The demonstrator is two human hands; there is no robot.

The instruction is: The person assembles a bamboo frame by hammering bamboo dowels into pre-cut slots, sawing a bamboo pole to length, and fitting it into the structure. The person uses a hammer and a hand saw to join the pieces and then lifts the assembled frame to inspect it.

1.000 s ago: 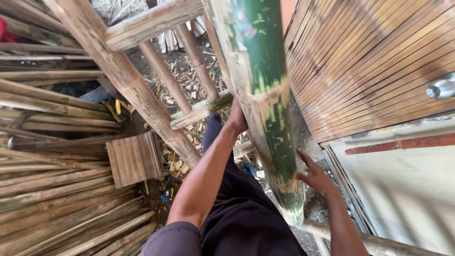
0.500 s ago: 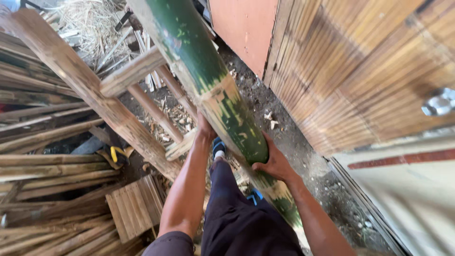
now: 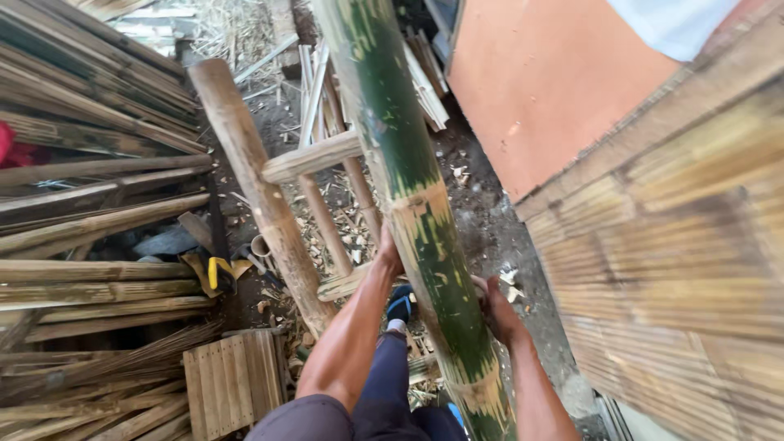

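A thick green bamboo pole (image 3: 408,188) runs from the top of the view down between my arms, with pale yellow bands at its joints. My left hand (image 3: 389,251) presses against its left side just below a joint. On the pole's right side, slightly lower, my right hand (image 3: 498,306) grips it. Both hands hold the pole tilted above the ground. Below it I see my dark trousers and one foot in a blue sandal (image 3: 399,306).
A wooden frame of round posts (image 3: 261,188) stands just left of the pole. Stacked bamboo poles (image 3: 90,204) fill the left side. A small slatted wooden stool (image 3: 233,382) and a yellow-handled tool (image 3: 216,273) lie lower left. A woven bamboo wall (image 3: 678,261) and an orange panel (image 3: 547,90) close the right.
The view has tilted and moved along the pole. The pole now points more upright in view, and my right hand has slid from beneath it to its right side.
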